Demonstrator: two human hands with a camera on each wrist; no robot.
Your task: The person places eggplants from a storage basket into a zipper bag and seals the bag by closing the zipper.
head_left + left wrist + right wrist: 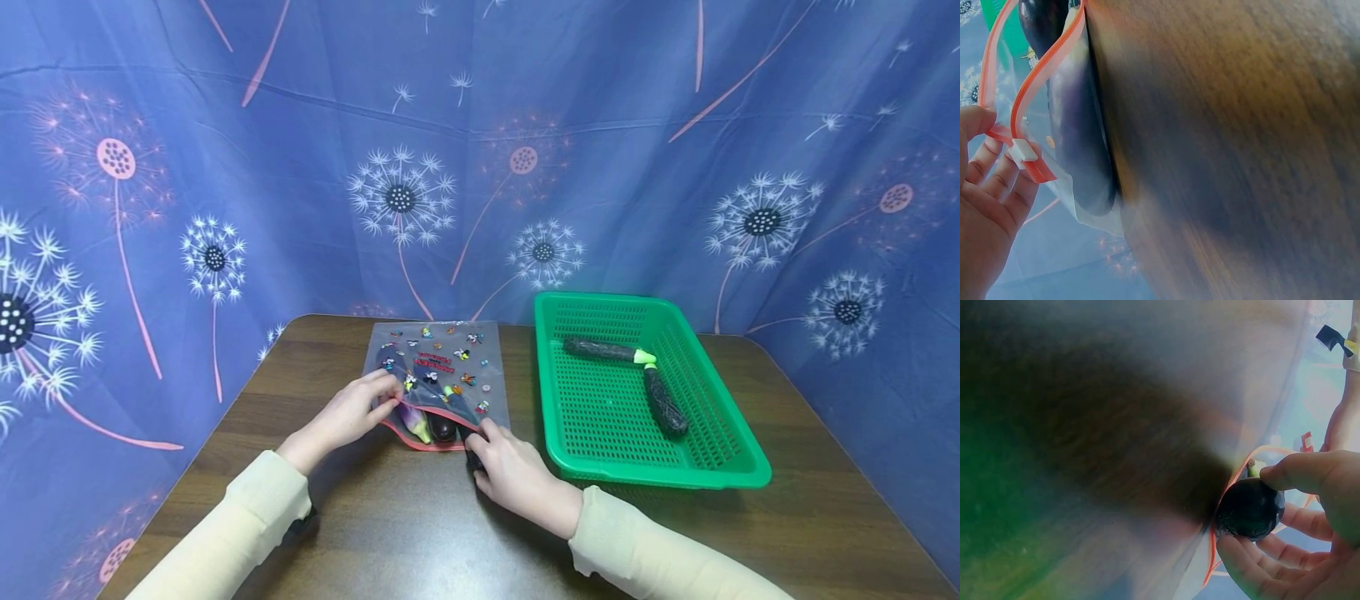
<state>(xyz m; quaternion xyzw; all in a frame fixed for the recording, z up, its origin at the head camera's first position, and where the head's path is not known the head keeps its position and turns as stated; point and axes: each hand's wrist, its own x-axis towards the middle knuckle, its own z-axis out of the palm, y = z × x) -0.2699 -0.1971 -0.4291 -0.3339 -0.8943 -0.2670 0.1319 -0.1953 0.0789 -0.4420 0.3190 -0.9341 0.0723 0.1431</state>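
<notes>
A clear zip bag [491, 350] with small cartoon prints and an orange-red zip edge lies on the table, its mouth facing me and parted. My left hand [348, 415] pinches the left end of that edge, by the white slider [1023, 154]. Inside the bag are a purple eggplant [414, 422] with a pale green tip and a dark eggplant [442, 428] beside it. At the right side of the mouth, my right hand [517, 473] grips another dark eggplant [1249, 509] by its rounded end, thumb on one side and fingers on the other. Its far part is hidden in the bag.
Right of the bag stands a green plastic basket [551, 400] with slotted walls. Two dark eggplants, one lying crosswise [600, 348] and one slanting [663, 402], are inside with their green ends together. Behind the wooden table [375, 533] hangs a blue dandelion-print cloth [300, 167].
</notes>
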